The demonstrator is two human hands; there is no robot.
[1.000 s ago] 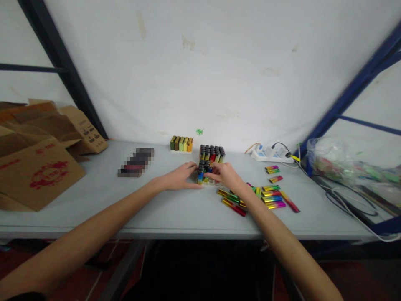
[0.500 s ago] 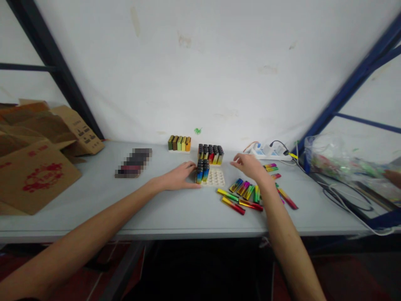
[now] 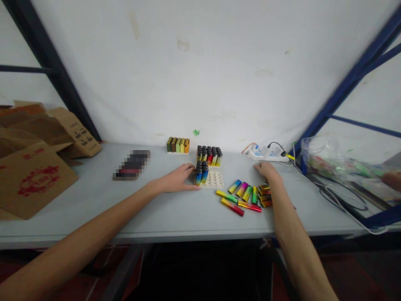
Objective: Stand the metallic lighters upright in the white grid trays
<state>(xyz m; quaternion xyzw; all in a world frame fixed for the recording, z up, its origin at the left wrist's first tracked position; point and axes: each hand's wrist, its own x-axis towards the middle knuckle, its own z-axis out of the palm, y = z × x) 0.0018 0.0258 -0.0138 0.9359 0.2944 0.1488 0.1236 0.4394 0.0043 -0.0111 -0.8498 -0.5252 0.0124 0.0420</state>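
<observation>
My left hand (image 3: pixel 179 179) rests around the left end of a white tray with round holes (image 3: pixel 216 179). Its thumb lies along the tray's front edge, the fingers at the back. Black-topped blue lighters (image 3: pixel 201 174) stand upright in the tray's left part. On the right, my right hand (image 3: pixel 267 170) hangs over the loose pieces with its fingers apart; nothing shows between them. Below and beside it lie shiny two-coloured tubes shaped like lighter bodies (image 3: pixel 247 193). A stack of gold-and-dark ones (image 3: pixel 265 196) is partly covered by my right wrist.
Behind the tray stands another group of black-topped lighters (image 3: pixel 209 156). A block of gold-topped lighters (image 3: pixel 178 145) is near the wall. Cardboard boxes (image 3: pixel 37 179) are at left, a blurred-out item (image 3: pixel 131 165) beside them. A power strip (image 3: pixel 267 156), cables and plastic bags (image 3: pixel 326 156) are at right.
My right hand has moved right and slightly down, from beside the tray to above the loose tubes. My left hand stays at the tray.
</observation>
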